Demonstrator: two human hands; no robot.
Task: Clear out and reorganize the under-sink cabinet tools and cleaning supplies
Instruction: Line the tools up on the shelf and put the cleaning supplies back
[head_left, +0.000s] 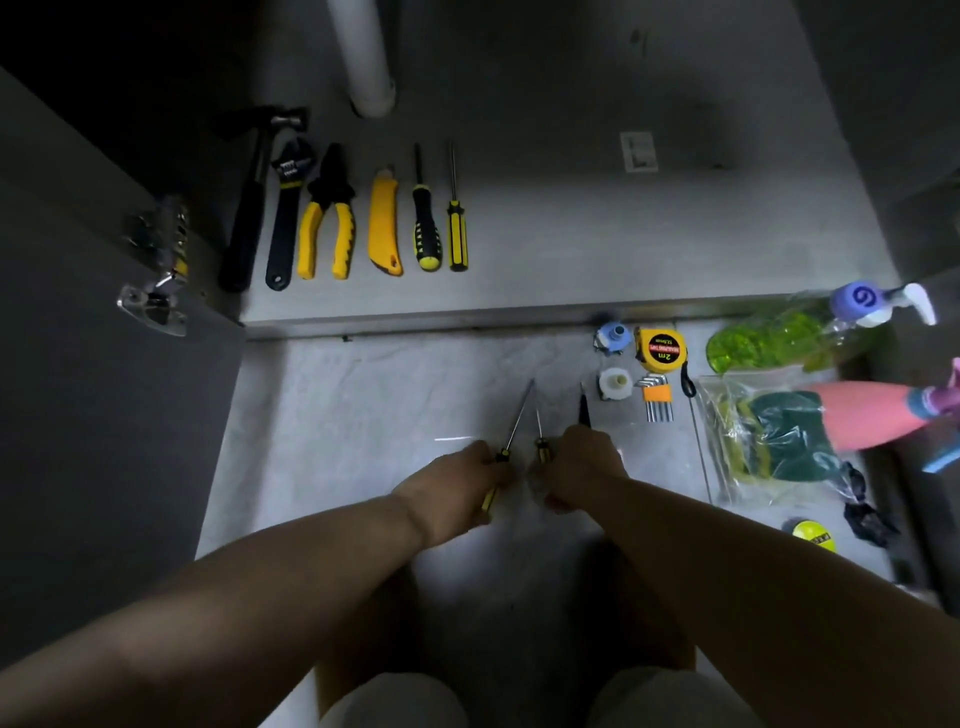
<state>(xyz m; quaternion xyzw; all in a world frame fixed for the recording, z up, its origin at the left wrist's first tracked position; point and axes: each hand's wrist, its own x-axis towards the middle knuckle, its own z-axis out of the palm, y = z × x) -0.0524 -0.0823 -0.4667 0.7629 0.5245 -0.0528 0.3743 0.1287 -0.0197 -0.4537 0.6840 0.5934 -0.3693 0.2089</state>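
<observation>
Dim light filled the cabinet (571, 234), corners sinking to near black. A pale patch lit the floor (363, 395) in front. The pliers (340, 234) showed sharp; the door hinge (156, 280) at left was blurred. Wide-angle distortion curved the edges.

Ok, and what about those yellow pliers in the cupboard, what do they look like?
The pliers have a black metal-looking head and two yellow handles with black ridged grips. They lie flat on the grey cabinet floor, head pointing toward the back, handles spread a little apart. They sit in a row of tools, between the black wrench on the left and the yellow utility knife on the right. They seem to touch neither.
</observation>
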